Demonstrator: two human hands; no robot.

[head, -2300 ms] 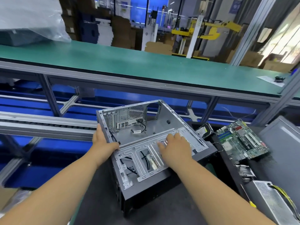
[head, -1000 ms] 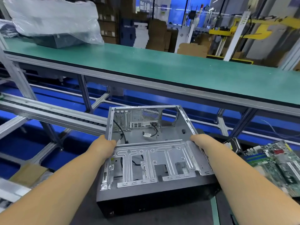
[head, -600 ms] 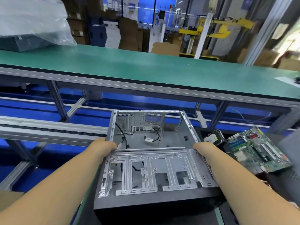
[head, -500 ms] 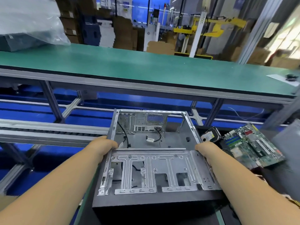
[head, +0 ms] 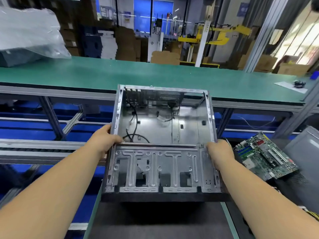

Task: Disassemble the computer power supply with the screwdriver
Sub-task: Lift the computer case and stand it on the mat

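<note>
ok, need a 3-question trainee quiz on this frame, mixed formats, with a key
1. True or false: the left hand and right hand grip opposite side walls of the computer case.
2. Multiple choice: where does the green motherboard lie? A) inside the case B) to the right of the case C) on the green conveyor belt
3. Fill in: loose black ____ hang inside the gutted case.

Key: 1 true. 2 B. 3 cables.
</note>
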